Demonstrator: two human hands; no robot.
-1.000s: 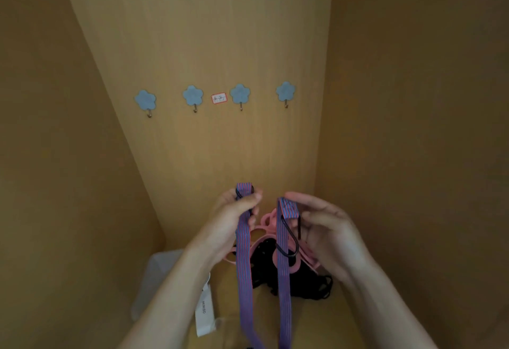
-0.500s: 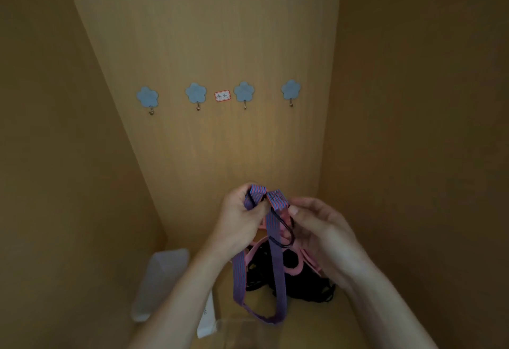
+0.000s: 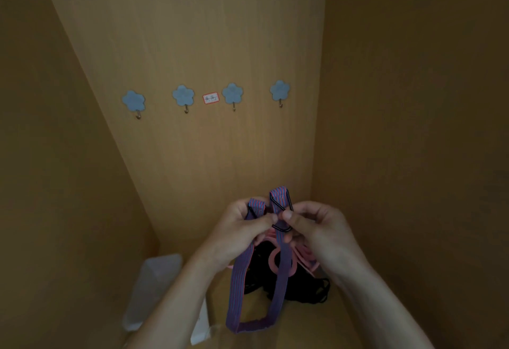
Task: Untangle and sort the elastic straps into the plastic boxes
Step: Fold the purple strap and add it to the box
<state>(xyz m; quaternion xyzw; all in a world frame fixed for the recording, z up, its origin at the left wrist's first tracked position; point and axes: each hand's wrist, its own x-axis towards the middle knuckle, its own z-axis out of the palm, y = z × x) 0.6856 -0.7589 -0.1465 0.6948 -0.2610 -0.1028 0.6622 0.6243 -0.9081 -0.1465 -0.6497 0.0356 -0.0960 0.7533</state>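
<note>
Purple-and-red striped elastic strap (image 3: 281, 282) hangs as a U loop at lower centre of frame, with both ends up between the hands. Left hand (image 3: 242, 230) grip: fingers curled round the left end. Right hand (image 3: 316, 227) grip: thumb and finger pinch the right end at its black wire hook (image 3: 281, 228). The ends sit just beside each other. Behind the strap: pink plastic ring piece (image 3: 272, 260) on a black tangled strap heap (image 3: 305, 285). Translucent plastic box (image 3: 157, 288) at lower left.
</note>
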